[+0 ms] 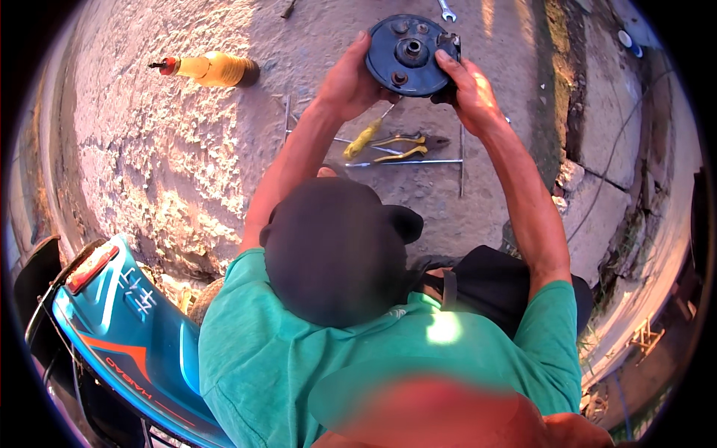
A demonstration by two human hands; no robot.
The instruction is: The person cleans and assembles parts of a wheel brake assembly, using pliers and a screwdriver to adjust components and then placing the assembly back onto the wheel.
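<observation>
Both hands hold a black round brake plate (392,63) up in front of me, above the ground. It has a raised hub with a hole in its middle, several rusty bolts or studs and a small bracket at its right edge. My left hand (351,84) grips the left rim, its lower fingers partly hidden beneath. My right hand (472,91) closes round the right side, thumb pressed on the face near the bracket. Below the plate lie combination pliers (407,140) with yellow grips, a yellow-handled screwdriver (364,140) and thin metal T-handle wrenches (426,162).
On the rough concrete (172,142) at left lies a bottle (216,69) of amber liquid with a red cap. An open-ended spanner (447,10) is beyond the plate. A blue motorcycle body panel (142,321) stands at lower left. Broken concrete slabs (597,201) edge the right.
</observation>
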